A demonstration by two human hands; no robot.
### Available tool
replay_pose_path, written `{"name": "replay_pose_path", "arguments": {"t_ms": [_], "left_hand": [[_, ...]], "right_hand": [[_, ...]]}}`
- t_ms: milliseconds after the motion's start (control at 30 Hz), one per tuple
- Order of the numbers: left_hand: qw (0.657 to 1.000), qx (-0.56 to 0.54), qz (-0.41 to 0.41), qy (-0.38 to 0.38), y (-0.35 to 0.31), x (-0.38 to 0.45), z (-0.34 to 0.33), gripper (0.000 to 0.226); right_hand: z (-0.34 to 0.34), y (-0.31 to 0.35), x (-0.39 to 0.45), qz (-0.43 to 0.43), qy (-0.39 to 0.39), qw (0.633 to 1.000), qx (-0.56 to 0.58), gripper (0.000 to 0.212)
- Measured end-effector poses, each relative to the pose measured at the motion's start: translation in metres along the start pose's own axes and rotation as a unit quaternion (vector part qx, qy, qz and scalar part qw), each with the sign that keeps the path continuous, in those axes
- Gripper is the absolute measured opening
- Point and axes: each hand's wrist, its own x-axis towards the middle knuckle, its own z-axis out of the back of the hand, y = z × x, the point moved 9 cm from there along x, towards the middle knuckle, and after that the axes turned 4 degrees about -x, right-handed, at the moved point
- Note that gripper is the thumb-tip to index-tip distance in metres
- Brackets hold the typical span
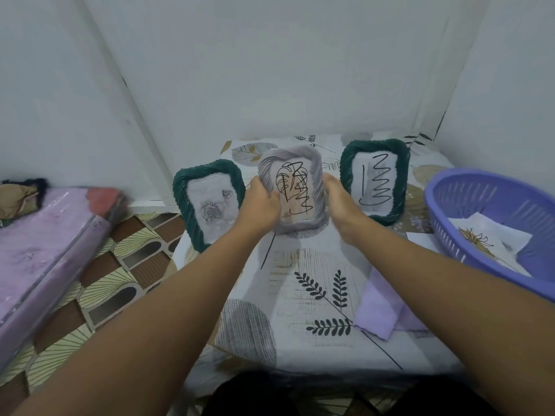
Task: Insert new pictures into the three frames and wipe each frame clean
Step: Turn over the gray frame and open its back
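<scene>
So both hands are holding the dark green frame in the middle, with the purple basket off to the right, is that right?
Not quite. In the head view, the left hand and right hand hold the pale grey ribbed picture frame in the middle, not a dark green one. The two dark green ribbed frames stand on either side of it. The purple plastic basket is indeed off to the right.
</scene>
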Motion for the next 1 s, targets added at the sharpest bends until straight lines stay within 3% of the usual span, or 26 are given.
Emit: {"name": "replay_pose_path", "arguments": {"t_ms": [100,233,500,633,1000], "left_hand": [[0.997,-0.049,0.064,0.022,0.011,0.007,-0.006,0.026],[0.995,-0.075,0.06,0.005,0.01,0.007,-0.004,0.013],[0.985,-0.161,0.026,0.059,-0.001,-0.04,0.002,0.015],[0.978,-0.182,0.04,0.098,0.007,-0.066,0.005,0.021],[0.974,-0.199,0.056,0.096,0.017,-0.103,0.014,0.018]], "right_hand": [[-0.004,-0.007,0.009,-0.018,0.019,0.999,0.028,0.055],[0.003,-0.011,0.005,-0.019,0.011,0.999,0.041,0.056],[0.036,-0.025,-0.03,0.016,-0.078,0.993,0.082,0.022],[0.032,-0.036,-0.05,0.01,-0.048,0.992,0.12,0.018],[0.016,-0.053,-0.075,-0.028,0.005,0.99,0.137,0.025]]}}
